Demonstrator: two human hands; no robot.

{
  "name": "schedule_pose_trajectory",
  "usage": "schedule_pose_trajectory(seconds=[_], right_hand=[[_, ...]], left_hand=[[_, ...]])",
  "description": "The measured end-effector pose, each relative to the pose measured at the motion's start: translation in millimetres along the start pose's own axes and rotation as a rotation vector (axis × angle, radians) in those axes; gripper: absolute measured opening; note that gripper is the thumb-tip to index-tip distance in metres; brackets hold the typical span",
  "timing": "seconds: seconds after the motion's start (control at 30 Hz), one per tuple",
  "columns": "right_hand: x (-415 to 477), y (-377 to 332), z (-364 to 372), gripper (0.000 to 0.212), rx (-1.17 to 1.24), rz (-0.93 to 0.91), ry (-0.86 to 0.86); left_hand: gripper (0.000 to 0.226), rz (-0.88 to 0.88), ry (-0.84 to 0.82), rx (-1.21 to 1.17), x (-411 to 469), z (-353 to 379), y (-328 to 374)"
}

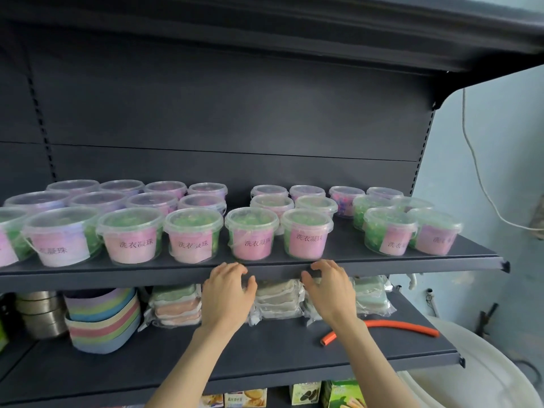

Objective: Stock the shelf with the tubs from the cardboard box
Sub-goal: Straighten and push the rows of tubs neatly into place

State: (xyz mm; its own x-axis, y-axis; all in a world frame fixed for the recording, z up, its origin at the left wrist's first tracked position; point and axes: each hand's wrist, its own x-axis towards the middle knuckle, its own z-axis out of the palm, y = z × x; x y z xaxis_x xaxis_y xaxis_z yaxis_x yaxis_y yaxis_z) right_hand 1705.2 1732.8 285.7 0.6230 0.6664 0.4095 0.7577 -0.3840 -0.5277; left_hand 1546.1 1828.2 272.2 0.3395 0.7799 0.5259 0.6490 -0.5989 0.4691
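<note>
Several clear tubs with pink labels and green or purple contents stand in rows on the dark shelf (368,257). Two front tubs, one (251,234) and its neighbour (306,232), stand just above my hands. My left hand (228,293) and my right hand (329,287) hover side by side at the shelf's front edge. Their fingers are loosely curled and they hold nothing. The cardboard box is out of view.
The lower shelf (265,348) carries stacked coloured bowls (103,316), metal tins (41,313), wrapped packs (276,298) and an orange hose (379,328). Boxes (306,393) stand on the shelf below. A white tub (471,378) sits at the lower right, and a cable (477,172) hangs on the wall.
</note>
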Motion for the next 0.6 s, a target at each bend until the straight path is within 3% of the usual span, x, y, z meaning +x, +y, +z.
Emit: schedule_pose_trajectory(seconds=[0.33, 0.6], right_hand=[[60.1, -51.6, -64.0, 0.018, 0.019, -0.209, 0.17], [149.4, -47.8, -59.8, 0.018, -0.094, -0.239, 0.002]], left_hand=[[0.014, 0.294, 0.123, -0.051, 80.6, -60.2, 46.1], [0.026, 0.238, -0.2, 0.059, 182.2, -16.2, 64.0]])
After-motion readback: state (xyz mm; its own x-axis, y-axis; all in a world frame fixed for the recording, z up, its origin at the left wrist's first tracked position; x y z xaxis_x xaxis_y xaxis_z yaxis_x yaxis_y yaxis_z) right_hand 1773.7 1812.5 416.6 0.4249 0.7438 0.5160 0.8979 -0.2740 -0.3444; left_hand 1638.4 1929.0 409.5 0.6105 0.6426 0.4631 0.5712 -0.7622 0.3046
